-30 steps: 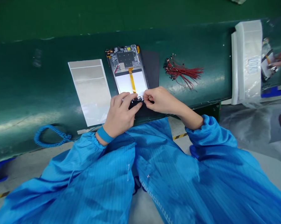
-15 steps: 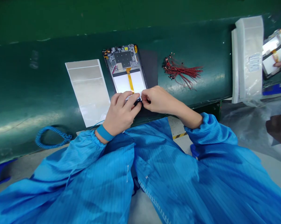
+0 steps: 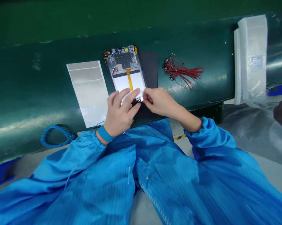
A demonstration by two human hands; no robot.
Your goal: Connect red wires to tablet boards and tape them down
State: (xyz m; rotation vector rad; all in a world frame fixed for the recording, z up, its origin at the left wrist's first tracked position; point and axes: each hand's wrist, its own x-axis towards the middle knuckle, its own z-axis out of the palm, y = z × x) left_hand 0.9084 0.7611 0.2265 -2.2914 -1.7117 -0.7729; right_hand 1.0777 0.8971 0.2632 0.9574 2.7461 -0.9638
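Note:
An opened tablet (image 3: 123,59) lies on the green bench, its circuit board at the far end and a white battery (image 3: 121,82) crossed by an orange ribbon cable (image 3: 131,82) below. My left hand (image 3: 122,109) rests over the tablet's near end, fingers spread, fingertips on the battery area. At the near right corner my right hand (image 3: 158,100) has thumb and forefinger pinched together beside a small bright piece. Whatever sits between those fingertips is too small to make out. A blue wrist strap (image 3: 105,134) circles my left wrist.
Left of the tablet lies a silvery-white bag (image 3: 90,93), with a coiled blue cord (image 3: 54,142) nearer me. A dark sheet (image 3: 150,70) lies under the tablet's right side. Further right are a bundle of red wires (image 3: 185,72) and a stack of white bags (image 3: 253,62).
My left hand has shifted slightly left, fingers a little wider apart. My right hand stays pinched at the tablet's corner. Another person's hand and tablet at the far right have left view.

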